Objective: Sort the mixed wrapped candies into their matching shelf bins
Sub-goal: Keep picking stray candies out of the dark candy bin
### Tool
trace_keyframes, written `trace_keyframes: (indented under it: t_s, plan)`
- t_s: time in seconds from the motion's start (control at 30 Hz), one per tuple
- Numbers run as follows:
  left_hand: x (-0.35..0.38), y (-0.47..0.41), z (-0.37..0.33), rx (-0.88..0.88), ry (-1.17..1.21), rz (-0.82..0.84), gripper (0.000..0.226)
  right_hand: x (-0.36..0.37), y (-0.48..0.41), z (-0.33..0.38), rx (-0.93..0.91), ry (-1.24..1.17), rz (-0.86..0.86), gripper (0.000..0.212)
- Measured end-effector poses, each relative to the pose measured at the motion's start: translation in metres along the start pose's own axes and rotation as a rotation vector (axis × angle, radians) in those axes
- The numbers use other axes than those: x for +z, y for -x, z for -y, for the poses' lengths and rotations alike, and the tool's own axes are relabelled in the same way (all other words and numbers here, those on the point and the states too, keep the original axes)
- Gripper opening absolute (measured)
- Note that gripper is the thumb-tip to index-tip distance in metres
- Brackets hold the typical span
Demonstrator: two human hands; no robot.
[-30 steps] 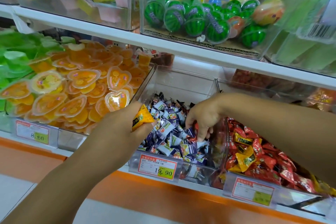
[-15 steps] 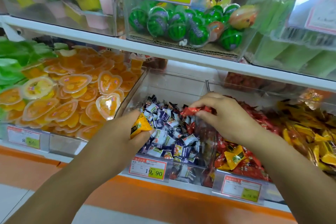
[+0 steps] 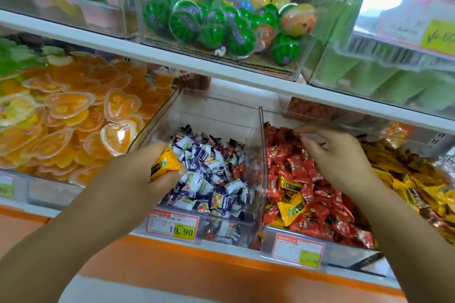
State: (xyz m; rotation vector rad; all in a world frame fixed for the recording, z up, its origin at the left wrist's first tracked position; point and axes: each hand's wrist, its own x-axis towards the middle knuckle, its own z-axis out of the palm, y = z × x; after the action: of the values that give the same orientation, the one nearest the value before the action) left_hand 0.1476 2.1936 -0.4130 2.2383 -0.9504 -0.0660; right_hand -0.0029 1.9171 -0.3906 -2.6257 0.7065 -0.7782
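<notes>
A person's left hand (image 3: pixel 138 174) is closing around a yellow triangular foil-wrapped candy (image 3: pixel 164 163), fingers curled tight so that only the wrapper's printed end is showing, while hovering at the 9 o'clock edge of a clear plastic bin (image 3: pixel 211 115) that is holding a heap of blue-and-white wrapped candies (image 3: pixel 209 179), with a few red pieces lying among them at its 3 o'clock side. The right hand (image 3: pixel 337 157) is reaching into the neighbouring clear bin of red foil-wrapped candies (image 3: pixel 295 167), its fingers (image 3: pixel 311 144) bent loosely downward and spread over the pile near the bin's 12 o'clock end; whether anything is pinched beneath them cannot be told. Two more yellow triangular candies (image 3: pixel 291 209) are lying among the red ones toward the 6 o'clock front of that bin. At 3 o'clock of the red bin, a heap of yellow wrapped candies (image 3: pixel 418 187) is filling the next compartment. At 9 o'clock of the blue-and-white bin, orange heart-shaped jelly cups (image 3: pixel 69 106) are piling high in a wide tray. White-and-orange price tags (image 3: pixel 173 226) are hanging on the bin fronts, the one under the blue-and-white candies reading 19.90. On the white shelf (image 3: pixel 172 61) above, at 12 o'clock, green watermelon-striped round candies (image 3: pixel 216 29) are sitting in another clear box.
</notes>
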Motion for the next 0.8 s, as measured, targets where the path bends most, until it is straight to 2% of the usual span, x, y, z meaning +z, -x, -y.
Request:
trace_keyframes:
  t_s: [0.07, 0.13, 0.2, 0.27, 0.4, 0.57, 0.67, 0.73, 0.8]
  plan:
    - [0.0, 0.001, -0.001, 0.0, -0.002, 0.0, 0.03, 0.004, -0.004, 0.026, -0.091, -0.053, 0.082, 0.023]
    - [0.0, 0.001, 0.0, 0.006, 0.008, 0.003, 0.031, 0.016, -0.017, 0.051, -0.232, -0.018, 0.292, 0.025]
    - [0.0, 0.001, 0.003, 0.001, 0.025, 0.004, 0.031, 0.037, -0.038, 0.069, -0.33, 0.166, 0.578, 0.027]
    - [-0.001, 0.001, 0.006, 0.0, 0.037, 0.007, 0.029, 0.062, -0.062, 0.077, -0.326, 0.418, 0.852, 0.035]
    - [-0.005, 0.002, 0.013, -0.005, 0.085, 0.016, 0.03, 0.107, -0.09, 0.078, -0.344, 0.82, 1.169, 0.044]
    - [-0.011, 0.001, 0.023, -0.02, 0.109, -0.024, 0.035, 0.13, -0.096, 0.077, -0.265, 0.87, 1.313, 0.048]
    - [-0.012, 0.0, 0.025, -0.022, 0.102, -0.025, 0.035, 0.133, -0.092, 0.073, -0.227, 0.805, 1.306, 0.043]
    - [-0.012, -0.001, 0.026, -0.014, 0.098, -0.026, 0.036, 0.134, -0.089, 0.07, -0.216, 0.758, 1.292, 0.047]
    - [-0.011, -0.001, 0.026, 0.0, 0.09, -0.034, 0.036, 0.133, -0.091, 0.068, -0.221, 0.69, 1.273, 0.037]
